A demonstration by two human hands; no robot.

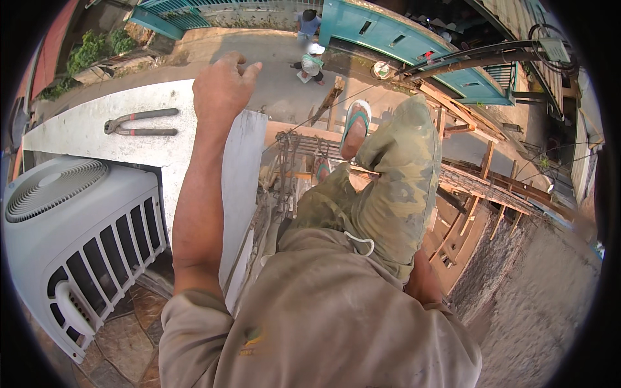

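Note:
My left hand [225,84] is at the outer end of a white concrete ledge [71,132], its fingers loosely bent and apart with nothing visible in them. Pliers [142,126] with red and dark handles lie on the ledge, left of that hand. My right forearm [424,278] shows beside my raised knee in camouflage trousers [394,187]; the hand is hidden behind the leg. A sandaled foot [356,129] is above wooden framing and steel bars [310,145].
An air-conditioner outdoor unit [84,226] fills the left. Below lie a street [272,87] with two people [309,61], a teal gate [407,48], overhead cables [543,48], timber planks and rebar cages [485,187], and a rough grey wall [517,284] at right.

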